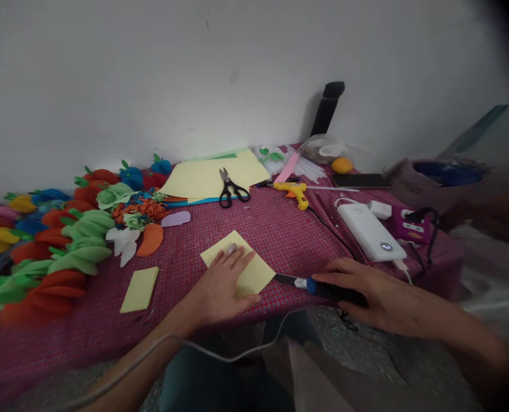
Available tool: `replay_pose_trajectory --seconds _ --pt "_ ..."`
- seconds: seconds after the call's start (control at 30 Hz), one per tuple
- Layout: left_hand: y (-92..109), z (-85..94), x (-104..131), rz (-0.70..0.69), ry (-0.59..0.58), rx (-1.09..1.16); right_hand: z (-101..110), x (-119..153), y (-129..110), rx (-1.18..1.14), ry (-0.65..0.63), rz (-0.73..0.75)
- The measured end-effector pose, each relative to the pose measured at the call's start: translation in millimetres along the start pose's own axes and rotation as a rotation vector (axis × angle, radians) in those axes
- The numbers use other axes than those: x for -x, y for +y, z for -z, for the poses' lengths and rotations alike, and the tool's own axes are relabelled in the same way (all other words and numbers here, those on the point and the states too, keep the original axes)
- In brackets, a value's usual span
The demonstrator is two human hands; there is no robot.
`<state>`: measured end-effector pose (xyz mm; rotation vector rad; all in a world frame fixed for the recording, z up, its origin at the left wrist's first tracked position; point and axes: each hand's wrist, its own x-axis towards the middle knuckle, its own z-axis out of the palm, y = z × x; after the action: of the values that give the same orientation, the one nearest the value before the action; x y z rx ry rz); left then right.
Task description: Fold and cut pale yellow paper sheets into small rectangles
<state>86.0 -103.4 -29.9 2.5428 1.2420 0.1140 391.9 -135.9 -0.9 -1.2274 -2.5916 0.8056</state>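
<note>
My left hand (pixel 224 283) lies flat on a pale yellow sheet of paper (pixel 256 274), fingers outstretched, pressing it to the tablecloth near the front edge. One fingertip has something whitish around it. My right hand (pixel 357 286) is closed round the dark handle of a utility knife (pixel 311 285) with a blue collar. Its dark blade points left, and the tip is at the right corner of the yellow sheet; I cannot tell whether it is under the paper. To the left of my left hand rests a small stack of yellow paper (pixel 139 290).
Colourful felt-like shapes (pixel 74 246) are heaped on the left. Black scissors (pixel 231 189) rest on large yellow sheets (pixel 194 174) at the back. A yellow glue gun (pixel 295 191), white power bank (pixel 368 232) and purple socket block (pixel 411 225) stand right. A white cable (pixel 232 359) crosses in front.
</note>
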Motion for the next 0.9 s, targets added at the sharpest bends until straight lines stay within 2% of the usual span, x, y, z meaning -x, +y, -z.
replay_pose_trajectory --seconds 0.47,0.6,0.73,0.9 --pt "4 -6.9 -2 0.018 0.059 -0.020 -5 -7 -7 -0.024 0.061 0.021" --pt "2 -7.1 -2 0.012 0.040 -0.010 0 -4 -4 0.014 0.064 0.013" --pt "1 -8.6 -2 0.062 0.064 -0.014 7 0 -1 0.088 0.131 -0.011" --pt "2 -8.9 -1 0.058 0.087 0.003 3 -22 -7 0.027 0.091 0.074"
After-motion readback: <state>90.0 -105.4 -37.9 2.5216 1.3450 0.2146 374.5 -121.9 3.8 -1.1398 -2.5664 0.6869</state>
